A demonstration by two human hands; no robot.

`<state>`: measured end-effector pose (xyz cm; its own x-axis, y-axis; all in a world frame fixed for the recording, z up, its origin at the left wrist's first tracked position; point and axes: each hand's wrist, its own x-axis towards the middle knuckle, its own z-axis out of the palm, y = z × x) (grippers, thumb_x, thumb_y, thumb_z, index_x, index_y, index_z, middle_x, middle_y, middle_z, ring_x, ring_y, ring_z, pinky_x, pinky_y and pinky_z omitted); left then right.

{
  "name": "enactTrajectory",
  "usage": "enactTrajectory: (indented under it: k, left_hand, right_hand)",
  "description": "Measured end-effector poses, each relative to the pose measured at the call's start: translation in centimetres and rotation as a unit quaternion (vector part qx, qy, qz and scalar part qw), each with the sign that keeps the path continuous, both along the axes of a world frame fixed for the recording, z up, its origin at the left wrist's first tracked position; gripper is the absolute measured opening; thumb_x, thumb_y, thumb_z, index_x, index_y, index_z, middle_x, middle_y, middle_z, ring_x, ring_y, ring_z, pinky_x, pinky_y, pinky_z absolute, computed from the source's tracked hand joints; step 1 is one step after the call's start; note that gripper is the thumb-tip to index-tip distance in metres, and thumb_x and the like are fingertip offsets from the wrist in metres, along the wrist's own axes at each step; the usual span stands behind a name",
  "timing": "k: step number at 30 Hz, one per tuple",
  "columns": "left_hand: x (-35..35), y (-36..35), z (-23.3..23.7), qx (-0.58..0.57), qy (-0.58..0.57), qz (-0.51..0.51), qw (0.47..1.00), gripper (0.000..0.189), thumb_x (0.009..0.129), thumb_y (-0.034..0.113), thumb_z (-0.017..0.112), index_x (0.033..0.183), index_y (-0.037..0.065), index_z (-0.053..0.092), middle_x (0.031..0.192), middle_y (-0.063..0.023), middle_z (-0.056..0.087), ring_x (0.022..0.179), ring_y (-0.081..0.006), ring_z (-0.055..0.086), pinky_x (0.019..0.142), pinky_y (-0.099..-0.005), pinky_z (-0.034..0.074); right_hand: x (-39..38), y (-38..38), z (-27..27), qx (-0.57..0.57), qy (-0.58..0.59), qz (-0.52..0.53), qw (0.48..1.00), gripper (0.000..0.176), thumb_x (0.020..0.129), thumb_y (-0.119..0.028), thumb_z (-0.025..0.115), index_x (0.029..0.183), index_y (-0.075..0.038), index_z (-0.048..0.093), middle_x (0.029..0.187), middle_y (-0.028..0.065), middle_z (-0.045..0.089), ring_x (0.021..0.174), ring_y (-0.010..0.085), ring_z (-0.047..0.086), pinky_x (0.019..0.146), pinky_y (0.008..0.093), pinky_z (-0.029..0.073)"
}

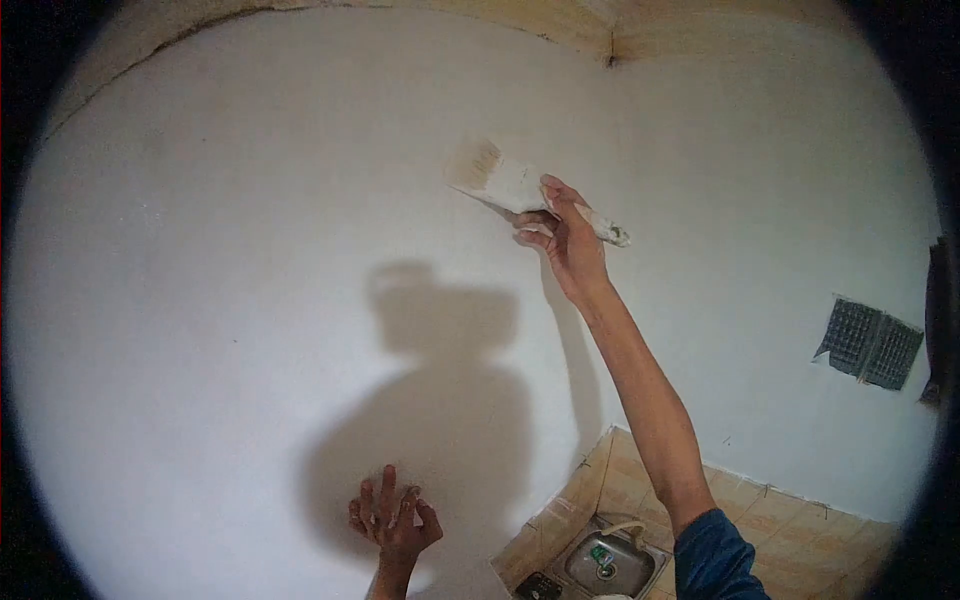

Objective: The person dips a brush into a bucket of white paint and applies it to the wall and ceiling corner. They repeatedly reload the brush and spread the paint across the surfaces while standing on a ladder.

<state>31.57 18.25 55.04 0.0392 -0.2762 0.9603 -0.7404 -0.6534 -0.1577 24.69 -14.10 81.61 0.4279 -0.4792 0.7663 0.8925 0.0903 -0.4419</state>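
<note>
A wide, flat paintbrush [515,182], its body smeared with white paint, is in my right hand [572,235]. My fingers and thumb close around the lower part of the brush, and the handle end sticks out to the right. Its tan bristles are at the white wall [250,250], high up and left of the room corner; whether they press on it is hard to tell. Lower down, my left hand [397,520] is raised with its fingers apart and holds nothing. It is in front of or against the wall, over the shadow of my head and body.
Below right is a metal sink [640,578] with a tap [622,527] and a green item [601,554] in it. Beige tiles [755,507] line the lower wall. A dark mesh-covered opening [870,342] is in the right wall. The yellowish ceiling [700,35] meets the walls above.
</note>
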Motion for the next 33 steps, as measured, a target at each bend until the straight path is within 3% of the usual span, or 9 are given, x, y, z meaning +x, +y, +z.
enactTrajectory:
  k: [5, 7, 10, 20, 22, 26, 28, 30, 33]
  left_hand:
    - [0.6, -0.1, 1.9, 0.019, 0.03, -0.01, 0.999, 0.02, 0.08, 0.02, 0.054, 0.098, 0.022, 0.061, 0.128, -0.0116, 0.056, 0.128, -0.0374, 0.039, 0.106, -0.0523, 0.021]
    - [1.9, -1.3, 3.1, 0.011, 0.004, -0.008, 1.0, 0.019, 0.08, 0.02, 0.054, 0.097, 0.022, 0.062, 0.128, -0.0117, 0.057, 0.128, -0.0383, 0.039, 0.105, -0.0517, 0.021]
    - [2.6, -2.5, 3.7, 0.009, 0.007, -0.017, 1.0, 0.017, 0.079, 0.02, 0.055, 0.094, 0.022, 0.063, 0.127, -0.0117, 0.057, 0.127, -0.0385, 0.039, 0.104, -0.0512, 0.021]
    - [5.4, -4.8, 5.0, 0.018, -0.011, -0.029, 0.999, 0.016, 0.072, 0.019, 0.057, 0.086, 0.022, 0.064, 0.126, -0.0084, 0.059, 0.131, -0.033, 0.035, 0.108, -0.046, 0.016]
    - [5.7, -5.5, 5.1, 0.015, 0.003, -0.034, 0.999, 0.015, 0.074, 0.016, 0.056, 0.087, 0.02, 0.065, 0.129, -0.0112, 0.055, 0.128, -0.0376, 0.037, 0.105, -0.0515, 0.02]
    - [6.7, -6.5, 4.9, 0.005, -0.01, -0.065, 0.998, 0.018, 0.073, 0.018, 0.056, 0.089, 0.021, 0.064, 0.127, -0.0084, 0.058, 0.13, -0.0341, 0.036, 0.109, -0.0471, 0.015]
    - [6.1, -6.9, 5.2, 0.038, 0.025, -0.025, 0.999, 0.023, 0.074, 0.017, 0.056, 0.096, 0.022, 0.062, 0.128, -0.0078, 0.057, 0.13, -0.0338, 0.036, 0.109, -0.0472, 0.015]
    - [4.3, -4.6, 4.8, 0.017, 0.0, -0.026, 1.0, 0.024, 0.074, 0.017, 0.056, 0.097, 0.022, 0.061, 0.128, -0.0075, 0.057, 0.13, -0.0332, 0.037, 0.109, -0.047, 0.015]
    - [4.4, -4.6, 5.2, 0.011, -0.019, -0.034, 0.999, 0.02, 0.076, 0.018, 0.056, 0.095, 0.022, 0.061, 0.128, -0.0072, 0.057, 0.13, -0.0322, 0.037, 0.109, -0.0466, 0.016]
  right_hand:
    - [1.2, -0.6, -0.7, -0.005, 0.001, -0.133, 0.991, 0.029, 0.091, -0.019, 0.051, 0.113, -0.001, 0.053, 0.096, 0.0086, 0.059, 0.06, 0.0167, 0.055, 0.051, 0.028, 0.044]
    - [2.4, -1.8, -1.0, 0.028, -0.038, -0.159, 0.986, 0.026, 0.09, -0.019, 0.051, 0.108, 0.0, 0.054, 0.085, 0.0113, 0.061, 0.053, 0.0156, 0.051, 0.046, 0.0266, 0.039]
    - [3.1, -2.1, -2.1, 0.069, -0.041, -0.168, 0.983, 0.022, 0.09, -0.018, 0.052, 0.103, -0.001, 0.054, 0.075, 0.0134, 0.06, 0.048, 0.0161, 0.049, 0.044, 0.0274, 0.039]
    - [4.1, -3.6, -4.4, 0.086, -0.058, -0.251, 0.962, 0.02, 0.089, -0.016, 0.054, 0.096, 0.002, 0.055, 0.08, 0.0154, 0.062, 0.054, 0.0213, 0.06, 0.045, 0.0267, 0.044]
    - [3.4, -3.7, -4.9, 0.058, 0.02, -0.296, 0.953, 0.022, 0.09, -0.018, 0.051, 0.1, 0.001, 0.054, 0.082, 0.0145, 0.061, 0.062, 0.0244, 0.065, 0.048, 0.0276, 0.046]
    - [-0.7, -6.0, -4.6, -0.011, 0.115, -0.341, 0.933, 0.025, 0.091, -0.02, 0.052, 0.097, 0.004, 0.058, 0.087, 0.0136, 0.062, 0.069, 0.0216, 0.066, 0.059, 0.0298, 0.053]
    - [-1.7, -8.0, -3.0, -0.009, 0.074, -0.345, 0.935, 0.026, 0.091, -0.02, 0.053, 0.1, 0.004, 0.06, 0.093, 0.0128, 0.064, 0.074, 0.0196, 0.065, 0.065, 0.0305, 0.055]
    - [-5.3, -5.1, 0.8, -0.043, 0.006, -0.405, 0.913, 0.03, 0.092, -0.023, 0.056, 0.106, 0.003, 0.061, 0.098, 0.0114, 0.064, 0.078, 0.0187, 0.065, 0.072, 0.0301, 0.055]
    - [-4.7, -4.7, 5.9, -0.024, -0.074, -0.462, 0.884, 0.036, 0.092, -0.029, 0.057, 0.111, 0.001, 0.061, 0.103, 0.0098, 0.065, 0.082, 0.0179, 0.064, 0.078, 0.0299, 0.053]
